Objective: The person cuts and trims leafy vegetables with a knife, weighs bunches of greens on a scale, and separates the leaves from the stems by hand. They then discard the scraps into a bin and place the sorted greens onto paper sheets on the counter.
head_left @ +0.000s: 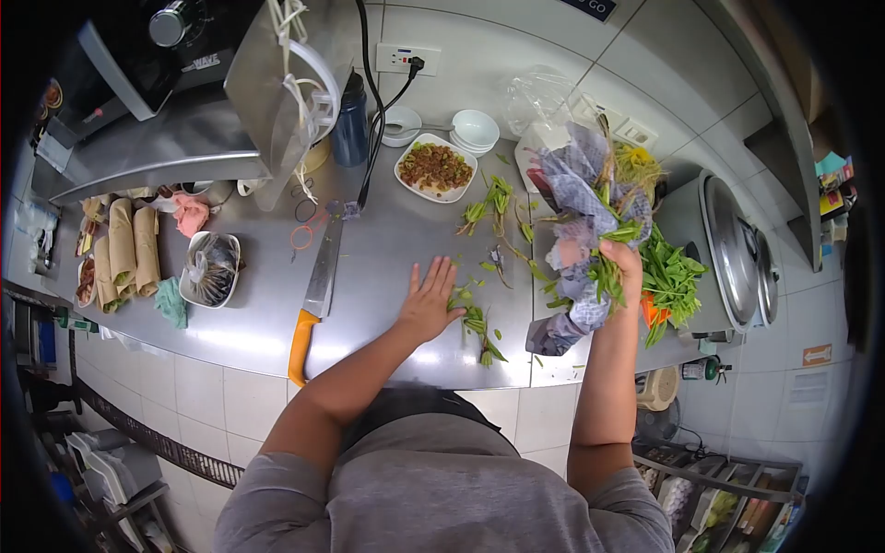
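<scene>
My left hand (427, 302) lies on the steel counter (387, 240), fingers stretched out and nothing held. Beside its fingertips and thumb are scattered leaf scraps (477, 330). More green stems (496, 195) lie farther back. At the right, my right hand (623, 263) is closed around crumpled newspaper (581, 189), with leaves and stems caught in it. Part of its grip is hidden by the paper and leaves. Just right of that hand sits a bunch of leafy greens (671, 276), with something orange (655, 311) under it.
An orange-handled knife (318, 295) lies left of my left hand, its handle at the front edge. Behind are a dish of chopped food (435, 170), white bowls (475, 129) and a dark bottle (351, 124). A large lidded pot (705, 249) stands right; paper rolls (123, 244) lie left.
</scene>
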The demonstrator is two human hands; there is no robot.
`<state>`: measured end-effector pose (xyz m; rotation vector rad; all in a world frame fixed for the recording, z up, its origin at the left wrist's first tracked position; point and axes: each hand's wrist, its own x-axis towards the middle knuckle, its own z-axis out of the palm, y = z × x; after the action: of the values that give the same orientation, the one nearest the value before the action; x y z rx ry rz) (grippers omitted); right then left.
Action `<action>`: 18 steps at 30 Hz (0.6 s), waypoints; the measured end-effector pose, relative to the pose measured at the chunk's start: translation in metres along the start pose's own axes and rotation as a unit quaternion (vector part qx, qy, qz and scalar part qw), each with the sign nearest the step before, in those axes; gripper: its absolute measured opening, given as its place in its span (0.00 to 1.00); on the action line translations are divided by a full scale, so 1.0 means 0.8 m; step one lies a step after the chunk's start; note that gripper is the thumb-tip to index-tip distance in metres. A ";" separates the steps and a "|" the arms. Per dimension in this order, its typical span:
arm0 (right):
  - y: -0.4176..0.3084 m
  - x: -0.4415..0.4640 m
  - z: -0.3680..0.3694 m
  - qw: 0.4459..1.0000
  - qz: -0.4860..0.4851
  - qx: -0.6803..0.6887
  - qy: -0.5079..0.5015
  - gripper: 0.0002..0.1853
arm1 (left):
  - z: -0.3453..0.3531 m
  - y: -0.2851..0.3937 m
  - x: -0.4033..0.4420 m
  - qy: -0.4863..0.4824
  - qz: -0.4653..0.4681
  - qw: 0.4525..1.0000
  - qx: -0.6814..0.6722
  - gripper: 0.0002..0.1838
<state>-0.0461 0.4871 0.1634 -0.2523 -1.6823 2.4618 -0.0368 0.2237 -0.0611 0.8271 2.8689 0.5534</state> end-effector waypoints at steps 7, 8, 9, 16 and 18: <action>-0.029 -0.017 -0.039 1.000 -0.020 -0.011 -0.011 0.21 | -0.041 0.047 0.028 0.087 0.006 0.980 -0.178 0.47; -0.033 -0.017 -0.050 0.999 -0.021 0.009 -0.040 0.20 | -0.048 0.053 0.030 0.090 0.003 0.980 -0.175 0.47; -0.038 -0.018 -0.064 0.997 -0.021 0.028 -0.071 0.20 | -0.054 0.056 0.036 0.130 -0.022 0.969 -0.210 0.47; -0.067 -0.001 -0.101 0.982 -0.053 0.073 -0.167 0.17 | -0.064 0.087 0.076 0.104 -0.088 0.961 -0.242 0.49; -0.083 -0.004 -0.088 0.992 -0.045 0.027 -0.112 0.18 | -0.056 0.116 0.034 0.083 -0.029 0.984 -0.152 0.51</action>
<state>-0.0254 0.5739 0.2007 0.1078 -1.6634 2.5427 -0.0228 0.2971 0.0147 0.6741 2.8334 1.0669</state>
